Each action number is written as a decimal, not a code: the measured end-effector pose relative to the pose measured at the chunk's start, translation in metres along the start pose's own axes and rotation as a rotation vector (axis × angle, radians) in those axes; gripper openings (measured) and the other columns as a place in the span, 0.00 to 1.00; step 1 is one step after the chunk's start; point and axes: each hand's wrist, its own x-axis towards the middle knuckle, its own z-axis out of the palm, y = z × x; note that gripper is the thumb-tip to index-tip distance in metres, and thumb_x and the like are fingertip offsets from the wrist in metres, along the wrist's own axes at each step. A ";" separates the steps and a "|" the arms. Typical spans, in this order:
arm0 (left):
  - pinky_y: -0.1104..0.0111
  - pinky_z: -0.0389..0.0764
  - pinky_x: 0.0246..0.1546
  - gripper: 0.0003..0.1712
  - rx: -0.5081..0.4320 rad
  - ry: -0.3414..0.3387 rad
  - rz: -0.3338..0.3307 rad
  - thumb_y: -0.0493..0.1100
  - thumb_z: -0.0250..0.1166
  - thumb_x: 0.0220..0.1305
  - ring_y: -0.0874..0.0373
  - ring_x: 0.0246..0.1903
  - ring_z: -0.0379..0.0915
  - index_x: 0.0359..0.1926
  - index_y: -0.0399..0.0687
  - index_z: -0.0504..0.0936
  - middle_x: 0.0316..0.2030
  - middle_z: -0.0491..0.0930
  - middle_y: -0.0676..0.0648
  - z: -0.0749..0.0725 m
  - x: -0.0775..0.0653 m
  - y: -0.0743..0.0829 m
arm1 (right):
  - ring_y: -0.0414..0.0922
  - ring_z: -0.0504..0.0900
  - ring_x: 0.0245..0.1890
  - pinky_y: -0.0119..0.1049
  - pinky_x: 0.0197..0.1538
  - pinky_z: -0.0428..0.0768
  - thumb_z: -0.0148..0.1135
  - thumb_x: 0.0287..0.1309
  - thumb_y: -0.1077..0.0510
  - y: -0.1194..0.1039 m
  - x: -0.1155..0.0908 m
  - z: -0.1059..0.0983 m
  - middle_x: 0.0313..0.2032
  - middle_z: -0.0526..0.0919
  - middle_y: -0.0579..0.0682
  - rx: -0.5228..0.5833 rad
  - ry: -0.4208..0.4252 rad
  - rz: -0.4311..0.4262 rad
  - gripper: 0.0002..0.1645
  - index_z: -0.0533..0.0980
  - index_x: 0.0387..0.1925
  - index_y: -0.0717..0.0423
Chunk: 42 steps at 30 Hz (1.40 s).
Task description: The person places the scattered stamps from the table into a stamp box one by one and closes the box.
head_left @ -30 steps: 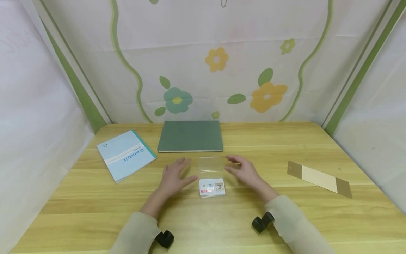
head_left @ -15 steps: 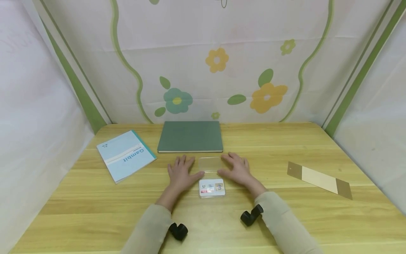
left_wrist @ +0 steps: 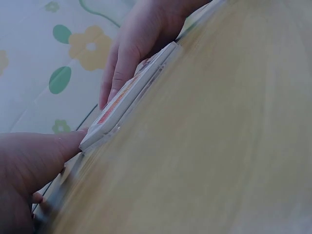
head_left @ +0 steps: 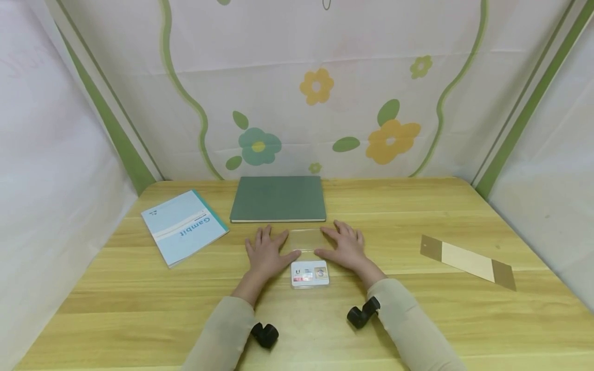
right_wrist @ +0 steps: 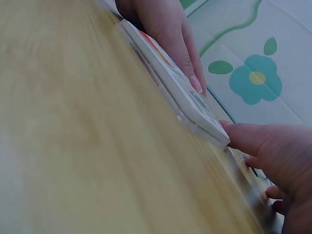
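Observation:
A flat clear plastic lid (head_left: 307, 239) lies mid-table in the head view, between both hands. The left hand (head_left: 266, 256) pinches its left end, thumb at the near corner and index finger at the far corner. The right hand (head_left: 344, 249) does the same at the right end. Just in front lies a clear case (head_left: 310, 287) with a white printed card (head_left: 309, 273) on top, bearing a small picture and a red strip. In the left wrist view the card case (left_wrist: 127, 100) hides the lid, and in the right wrist view the case (right_wrist: 170, 78) hides it too.
Behind the hands lies a dark green hardcover book (head_left: 279, 198). A light blue "Gambit" notebook (head_left: 185, 227) is at the left, and a beige strip with brown ends (head_left: 466, 262) at the right. A flowered curtain (head_left: 287, 93) stands behind the table (head_left: 394, 206).
Both hands have moved inward and forward from beside the lid to its corners. Over the last half second they have closed in slightly on it. The card case has stayed in place.

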 end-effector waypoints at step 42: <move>0.41 0.37 0.50 0.39 -0.148 0.168 0.208 0.67 0.61 0.41 0.42 0.58 0.48 0.52 0.50 0.74 0.57 0.61 0.40 -0.012 -0.063 0.006 | 0.57 0.58 0.56 0.59 0.54 0.42 0.68 0.35 0.43 -0.017 -0.064 -0.013 0.55 0.64 0.60 0.299 0.063 -0.123 0.39 0.71 0.51 0.56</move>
